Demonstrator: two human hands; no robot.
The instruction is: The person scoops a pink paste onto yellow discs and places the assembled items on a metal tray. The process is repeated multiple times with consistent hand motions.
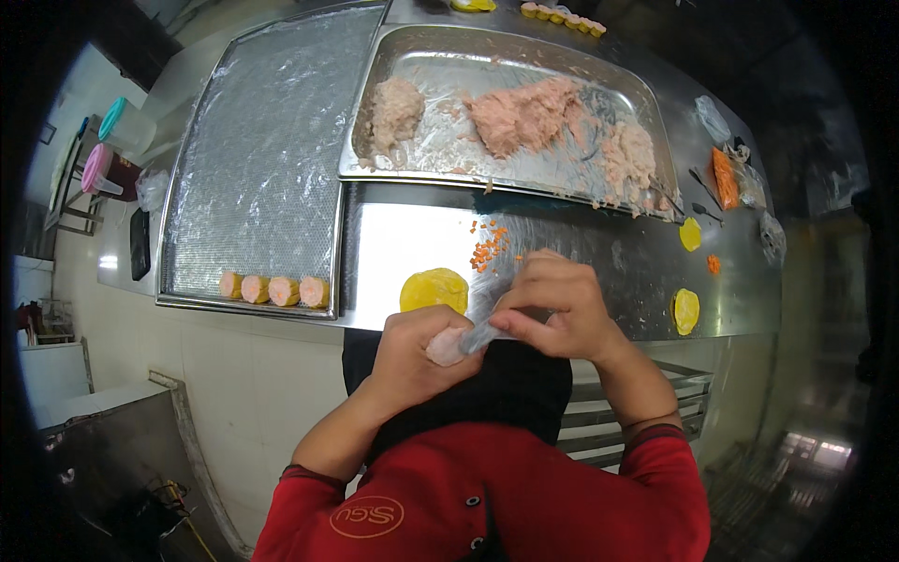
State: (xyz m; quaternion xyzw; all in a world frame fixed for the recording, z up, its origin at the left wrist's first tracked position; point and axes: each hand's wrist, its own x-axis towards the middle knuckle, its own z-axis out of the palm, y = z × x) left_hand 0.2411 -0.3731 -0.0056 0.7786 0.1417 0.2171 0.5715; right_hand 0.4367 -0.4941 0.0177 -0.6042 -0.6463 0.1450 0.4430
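Now my left hand (412, 351) cups a pink paste lump (444, 347), fingers curled around it; my right hand (552, 304) pinches a small spatula (479, 335) against it, beside the yellow wrapper (434, 289).

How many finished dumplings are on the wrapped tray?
4, in a row along the near edge of the tray. None seem hidden.

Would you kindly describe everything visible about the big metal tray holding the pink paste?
The metal tray is a shallow, shiny rectangle with rounded corners and a raised rim, resting at the far side of the steel counter. Mounds and smears of pink paste lie inside it. Its left edge meets the film-covered tray. Neither hand touches it.
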